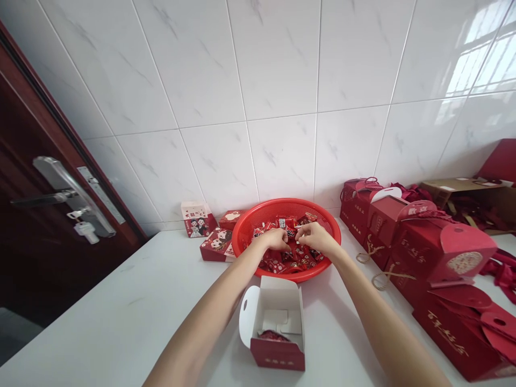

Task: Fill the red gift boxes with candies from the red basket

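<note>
A red plastic basket [258, 212] stands against the wall, filled with small red snack packets [300, 260]. Over it, my left hand [277, 239] has its fingers curled down and closed at a red packet. Close by on the right, my right hand [314, 237] pinches at the red packets with thumb and forefinger; its fingertips face those of the left. Which packet each one grips is partly hidden. In front of the basket sits an open red box [278, 361] with a white inside and its side flap folded out. A dark red packet [273, 336] lies at its bottom.
Several red gift boxes [419, 250] with cord handles line the right side. Behind them is an open cardboard carton [447, 188]. Small printed boxes [197, 219] stand left of the basket. A dark red door [36, 226] with a metal handle borders the white table [116, 312].
</note>
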`<move>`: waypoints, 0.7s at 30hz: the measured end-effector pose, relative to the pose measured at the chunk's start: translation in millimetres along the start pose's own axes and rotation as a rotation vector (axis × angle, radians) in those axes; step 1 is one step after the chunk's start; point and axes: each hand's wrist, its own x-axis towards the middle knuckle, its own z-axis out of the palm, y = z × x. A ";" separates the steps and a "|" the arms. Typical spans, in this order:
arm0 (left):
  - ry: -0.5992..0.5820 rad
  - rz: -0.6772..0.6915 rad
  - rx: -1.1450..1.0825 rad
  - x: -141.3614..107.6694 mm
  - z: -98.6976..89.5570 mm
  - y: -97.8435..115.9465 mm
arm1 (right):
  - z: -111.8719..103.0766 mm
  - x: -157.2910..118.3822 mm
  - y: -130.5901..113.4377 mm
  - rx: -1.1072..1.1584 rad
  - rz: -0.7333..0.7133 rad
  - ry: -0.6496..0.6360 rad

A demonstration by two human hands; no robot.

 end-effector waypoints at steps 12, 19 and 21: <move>0.052 0.206 -0.124 -2.2 -0.1 5.2 | -2.1 -2.1 -1.0 0.001 0.006 0.041; -0.228 0.362 -0.124 -1.6 10.2 12.8 | -2.2 -1.3 0.9 0.018 0.019 0.077; -0.215 0.404 -0.069 0.6 15.6 15.8 | -1.9 -1.1 1.4 0.025 0.020 0.081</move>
